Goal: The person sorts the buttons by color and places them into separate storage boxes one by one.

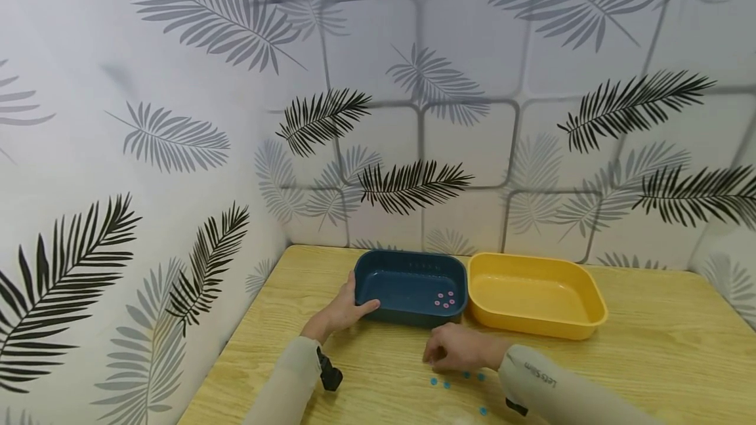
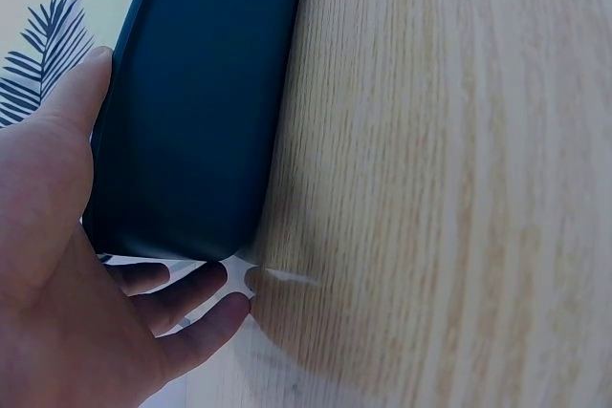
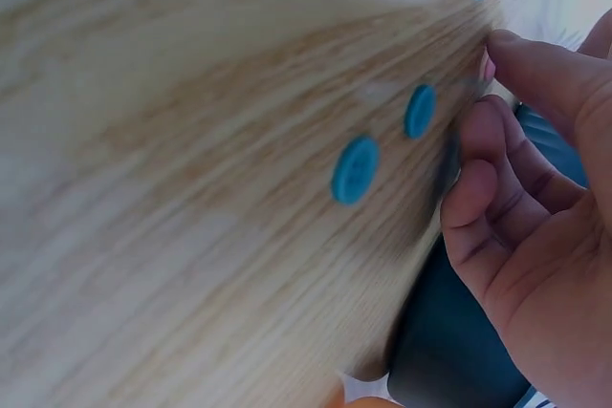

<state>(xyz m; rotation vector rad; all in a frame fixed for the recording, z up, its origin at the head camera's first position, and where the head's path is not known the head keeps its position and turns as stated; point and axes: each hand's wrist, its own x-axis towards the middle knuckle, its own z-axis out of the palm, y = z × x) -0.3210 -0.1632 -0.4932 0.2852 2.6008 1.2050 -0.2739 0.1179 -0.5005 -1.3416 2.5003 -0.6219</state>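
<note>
A dark blue plastic bin [image 1: 407, 287] stands on the table, with several pink buttons [image 1: 445, 299] at its right end. My left hand [image 1: 345, 307] holds the bin's left end; its thumb lies at the rim and its fingers reach round the end wall [image 2: 186, 140]. In front of the bin's right corner, my right hand [image 1: 455, 347] is low over the table with curled fingers. The right wrist view shows a small pink button [image 3: 489, 67] between its thumb and fingertips, partly hidden. Several blue buttons [image 3: 356, 170] lie on the wood beside this hand.
A yellow bin [image 1: 534, 294] stands right of the blue one, close against it. Both are near the back of the wooden table [image 1: 661, 333], before a leaf-patterned wall [image 1: 461, 143]. One blue button [image 1: 483, 410] lies nearer the front, by the right sleeve.
</note>
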